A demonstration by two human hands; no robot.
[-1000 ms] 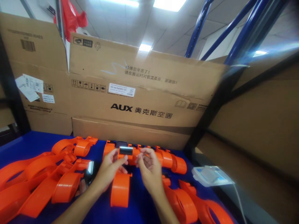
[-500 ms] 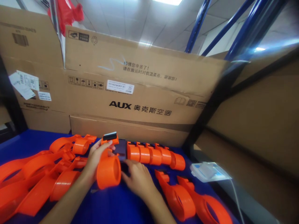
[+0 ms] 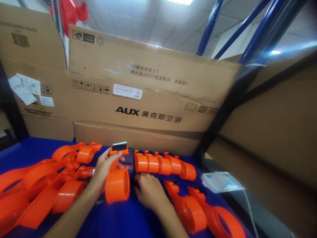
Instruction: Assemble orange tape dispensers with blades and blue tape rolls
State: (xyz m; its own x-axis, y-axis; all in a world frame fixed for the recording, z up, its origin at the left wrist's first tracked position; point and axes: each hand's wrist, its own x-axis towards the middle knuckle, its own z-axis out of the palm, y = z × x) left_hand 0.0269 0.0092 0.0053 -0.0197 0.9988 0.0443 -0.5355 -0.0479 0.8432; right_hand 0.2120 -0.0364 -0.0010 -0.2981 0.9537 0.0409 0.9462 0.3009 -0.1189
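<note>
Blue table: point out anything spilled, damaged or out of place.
No spill or damage shows. The orange tape dispensers at left overlap in a loose jumble, looking untidier than the row beyond the right hand.

A left hand (image 3: 103, 167) grips an orange tape dispenser (image 3: 115, 188) above a blue table (image 3: 116, 221).
The dispenser's black strip and pale toothed edge face up; the right hand (image 3: 148, 189), fingers curled, is beside its ring, whether holding anything cannot be told. Behind lie a flat dark slab (image 3: 129, 158) and a row of orange dispensers (image 3: 151, 164), before a printed cardboard sheet (image 3: 153, 100).
</note>
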